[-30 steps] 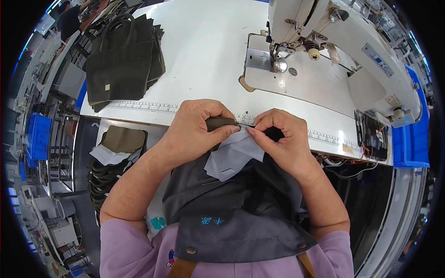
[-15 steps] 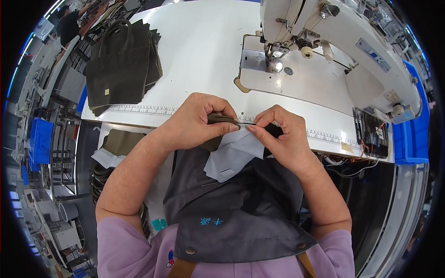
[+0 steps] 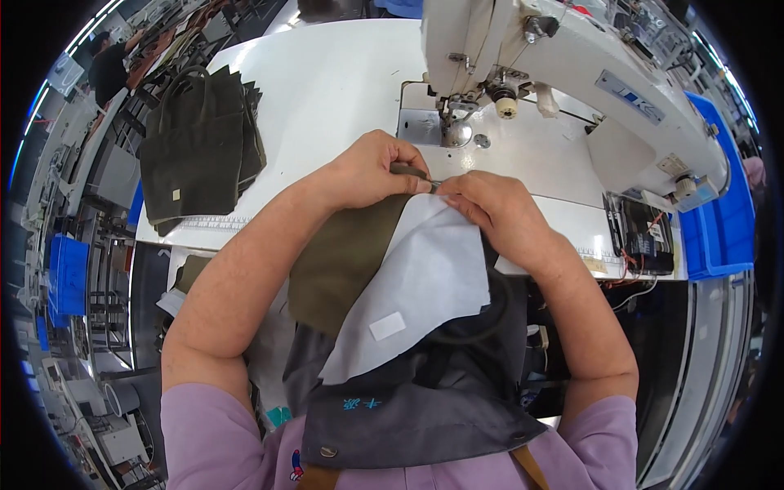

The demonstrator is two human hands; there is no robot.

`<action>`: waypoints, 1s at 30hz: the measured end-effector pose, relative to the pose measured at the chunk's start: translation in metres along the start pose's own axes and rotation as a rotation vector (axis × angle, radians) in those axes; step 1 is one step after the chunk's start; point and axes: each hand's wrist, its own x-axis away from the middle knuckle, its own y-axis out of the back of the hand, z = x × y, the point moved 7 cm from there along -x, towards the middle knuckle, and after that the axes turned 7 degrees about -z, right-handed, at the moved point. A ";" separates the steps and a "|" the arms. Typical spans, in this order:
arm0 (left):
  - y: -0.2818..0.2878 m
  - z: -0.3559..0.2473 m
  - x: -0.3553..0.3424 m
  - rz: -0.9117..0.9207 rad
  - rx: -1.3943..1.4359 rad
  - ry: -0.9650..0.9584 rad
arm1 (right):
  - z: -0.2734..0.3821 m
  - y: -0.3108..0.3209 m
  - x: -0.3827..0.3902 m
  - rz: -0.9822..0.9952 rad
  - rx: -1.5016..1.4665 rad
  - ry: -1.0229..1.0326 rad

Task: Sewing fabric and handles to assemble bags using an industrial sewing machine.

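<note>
Just in front of the sewing machine's presser foot [image 3: 457,114], my left hand [image 3: 380,167] pinches the folded top edge of an olive fabric piece [image 3: 335,269]. Beside it, my right hand [image 3: 490,208] is closed on the same joined edge, fingertips close to those of my left. A pale grey-white lining [image 3: 416,269] hangs from that edge over my grey apron [image 3: 367,425], with a small white rectangular patch [image 3: 387,325] on it. A dark strap loop [image 3: 482,327] shows behind the lining at lower right.
A white sewing machine [image 3: 572,90] stands on the white table [image 3: 318,90]. Dark olive bag pieces [image 3: 192,155] lie stacked at left, more fabric [image 3: 184,282] below. A black device [image 3: 641,233] and a blue bin [image 3: 714,237] are at right. A person [image 3: 106,69] is at far upper left.
Both hands have moved up toward the presser foot, carrying the fabric. More of the olive piece and pale lining now hangs spread out below them.
</note>
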 end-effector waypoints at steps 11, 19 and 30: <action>-0.002 -0.024 -0.038 -0.496 -0.674 -0.438 | -0.053 0.015 -0.029 0.246 0.257 0.037; 0.022 -0.008 -0.050 -0.464 -0.507 -0.196 | -0.074 0.012 -0.041 0.357 0.236 -0.121; 0.023 -0.017 -0.053 -0.500 -0.560 -0.041 | -0.084 0.019 -0.043 0.233 0.006 -0.357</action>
